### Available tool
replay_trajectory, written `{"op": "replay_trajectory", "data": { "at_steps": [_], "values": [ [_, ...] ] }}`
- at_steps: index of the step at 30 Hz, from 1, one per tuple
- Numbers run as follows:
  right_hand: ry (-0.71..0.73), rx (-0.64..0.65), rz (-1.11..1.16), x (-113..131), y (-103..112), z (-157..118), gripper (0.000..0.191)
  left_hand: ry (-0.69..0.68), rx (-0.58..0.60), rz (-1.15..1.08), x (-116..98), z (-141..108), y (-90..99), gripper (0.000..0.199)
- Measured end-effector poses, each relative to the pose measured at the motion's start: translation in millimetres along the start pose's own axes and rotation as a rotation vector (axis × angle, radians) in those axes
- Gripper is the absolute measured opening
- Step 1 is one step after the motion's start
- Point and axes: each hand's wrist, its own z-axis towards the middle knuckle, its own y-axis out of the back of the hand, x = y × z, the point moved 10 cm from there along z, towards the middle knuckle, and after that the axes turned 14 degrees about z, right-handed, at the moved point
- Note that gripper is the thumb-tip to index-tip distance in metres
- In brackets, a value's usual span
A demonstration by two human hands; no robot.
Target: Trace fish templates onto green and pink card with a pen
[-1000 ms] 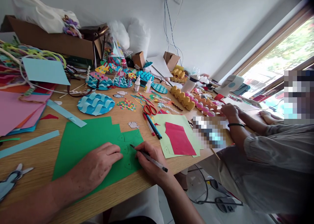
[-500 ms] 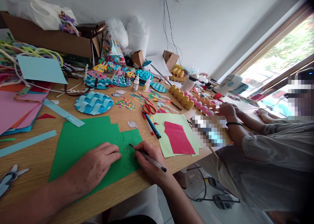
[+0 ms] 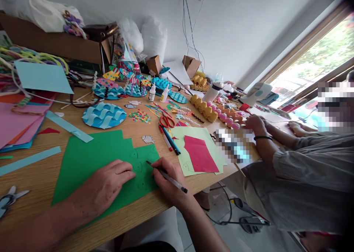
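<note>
My right hand [image 3: 170,176] grips a gel pen [image 3: 170,179] with a clear barrel and dark end. Its tip rests on the green paper [image 3: 91,160], at the middle of several fish outlines drawn in a column near the paper's right side. My left hand [image 3: 110,185] lies on the same sheet left of the drawings, fingers loosely bent and holding nothing. Just beyond the sheet's stepped upper edge is a small cut-out fish [image 3: 148,139] with drawn stripes. Right of the sheet, a red paper piece [image 3: 201,154] overlies light green paper [image 3: 181,134].
Red-handled scissors [image 3: 167,122] and several markers [image 3: 173,143] lie beyond my right hand. A blue wavy paper disc [image 3: 104,115], confetti [image 3: 139,116] and glue bottles [image 3: 152,93] stand farther back. More scissors [image 3: 9,200] lie at left. A co-worker [image 3: 312,174] sits at right.
The pen tip has shifted slightly right across the green paper in my right hand. My left hand stays in place on the sheet. The whole view has moved a little.
</note>
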Motion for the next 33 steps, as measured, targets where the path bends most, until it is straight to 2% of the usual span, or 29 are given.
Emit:
{"op": "replay_trajectory", "data": {
  "at_steps": [11,17,24,26,29,33],
  "values": [
    [0.004,-0.034,-0.008,-0.6,3.5,-0.3,0.014,-0.018,-0.036,-0.005,-0.4,-2.8,2.6,0.051],
    [0.027,-0.048,-0.008,0.0,4.1,0.1,0.013,-0.019,0.036,0.006,0.0,-0.5,-0.4,0.050],
    [-0.124,-0.133,0.330,-7.3,17.7,-5.9,0.009,-0.021,0.014,0.007,0.3,-0.7,-2.9,0.047],
    [-0.166,-0.118,0.391,-8.6,16.7,-9.8,0.008,-0.027,0.029,-0.005,0.0,-0.9,-3.7,0.047],
    [-0.177,-0.079,0.404,-9.0,11.4,-13.7,0.007,-0.034,0.068,-0.016,-0.6,-0.7,-5.2,0.048],
    [-0.124,-0.061,0.323,-8.9,6.9,-14.2,0.006,-0.061,0.073,0.001,-3.0,-0.9,-6.1,0.049]
  ]
}}
